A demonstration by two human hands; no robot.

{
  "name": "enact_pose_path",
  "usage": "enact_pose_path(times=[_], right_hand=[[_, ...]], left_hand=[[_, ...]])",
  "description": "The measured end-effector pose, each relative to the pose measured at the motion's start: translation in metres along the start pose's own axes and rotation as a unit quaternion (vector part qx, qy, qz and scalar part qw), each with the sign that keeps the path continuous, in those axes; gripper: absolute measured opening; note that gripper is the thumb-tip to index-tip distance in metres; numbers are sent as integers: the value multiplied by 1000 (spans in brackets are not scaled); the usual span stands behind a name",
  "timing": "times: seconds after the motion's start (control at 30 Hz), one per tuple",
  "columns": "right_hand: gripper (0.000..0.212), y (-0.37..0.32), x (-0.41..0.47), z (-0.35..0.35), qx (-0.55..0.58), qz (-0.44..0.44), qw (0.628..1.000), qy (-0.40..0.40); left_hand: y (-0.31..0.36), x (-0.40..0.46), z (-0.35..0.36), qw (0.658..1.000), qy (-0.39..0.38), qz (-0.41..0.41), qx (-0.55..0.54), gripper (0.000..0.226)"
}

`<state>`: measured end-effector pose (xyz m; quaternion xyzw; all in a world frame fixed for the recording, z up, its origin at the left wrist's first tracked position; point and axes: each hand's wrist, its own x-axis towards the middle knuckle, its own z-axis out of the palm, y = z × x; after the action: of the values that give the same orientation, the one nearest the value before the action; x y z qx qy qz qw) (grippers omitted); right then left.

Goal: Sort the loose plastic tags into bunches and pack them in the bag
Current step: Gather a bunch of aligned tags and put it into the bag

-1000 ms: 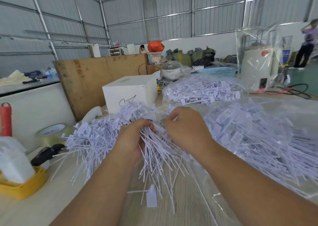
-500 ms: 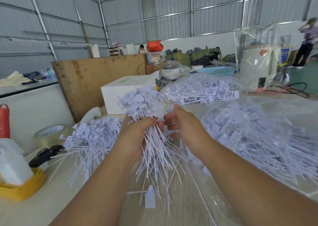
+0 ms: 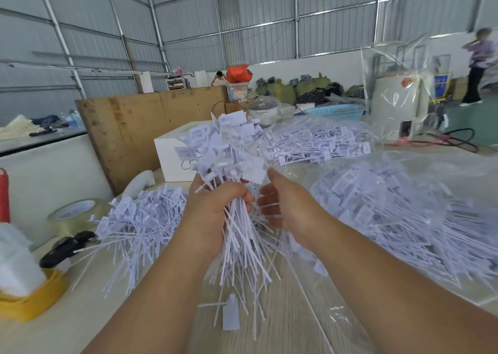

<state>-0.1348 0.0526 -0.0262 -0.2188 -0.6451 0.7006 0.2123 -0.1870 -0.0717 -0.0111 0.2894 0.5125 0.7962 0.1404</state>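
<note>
White plastic tag bunch point(image 3: 231, 159) gripped upright in left hand point(image 3: 213, 213), tails fanning down; right hand point(image 3: 285, 205) alongside, fingers loosely spread, holding nothing.

A packing workshop in a metal shed: corrugated walls point(image 3: 188, 30) on steel frames, a long bench point(image 3: 80, 313) heaped with tags point(image 3: 140, 219), tape point(image 3: 78, 210), stacked sacks point(image 3: 285, 90) and a basket point(image 3: 336, 111) behind.
</note>
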Motion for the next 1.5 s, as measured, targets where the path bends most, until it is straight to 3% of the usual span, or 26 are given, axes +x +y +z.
enact_pose_path(times=[0.07, 0.17, 0.23, 0.37, 0.47, 0.63, 0.77, 0.87, 0.97, 1.13, 1.3, 1.5], right_hand=[[43, 2, 2, -2, -39, 5, 999, 3], [28, 7, 3, -4, -236, -64, 970, -10], [18, 12, 1, -3, -307, -81, 948, -1], [42, 21, -3, -2, -363, -112, 925, 11], [59, 25, 0, -4, -375, -110, 920, 1], [55, 30, 3, -5, -318, -118, 940, 30], [83, 30, 4, -7, -267, -145, 953, 23], [67, 28, 2, -5, -263, -178, 948, -10], [17, 25, 3, -6, -250, -199, 947, 29], [40, 28, 6, -9, -282, -178, 942, 48], [48, 31, 8, -11, -346, -174, 920, 57], [50, 30, 6, -12, -367, -166, 913, 59]], left_hand=[[-1, 0, 0, 1000, -11, 2, -4, 17], [0, 0, -1, 999, -25, -10, -22, 5], [2, 0, -4, 997, -39, -32, -59, 16], [6, 0, -3, 982, -49, -72, -168, 13], [9, 3, -6, 969, -60, -106, -216, 9], [13, 10, -16, 954, -83, -161, -239, 15], [16, 11, -20, 924, -145, -211, -285, 65], [16, 9, -18, 922, -180, -228, -258, 72], [14, 7, -14, 934, -184, -213, -221, 61], [12, 8, -11, 969, -108, -150, -162, 12], [12, 11, -15, 977, -66, -89, -181, 6], [11, 13, -17, 982, -56, -72, -164, 8]])
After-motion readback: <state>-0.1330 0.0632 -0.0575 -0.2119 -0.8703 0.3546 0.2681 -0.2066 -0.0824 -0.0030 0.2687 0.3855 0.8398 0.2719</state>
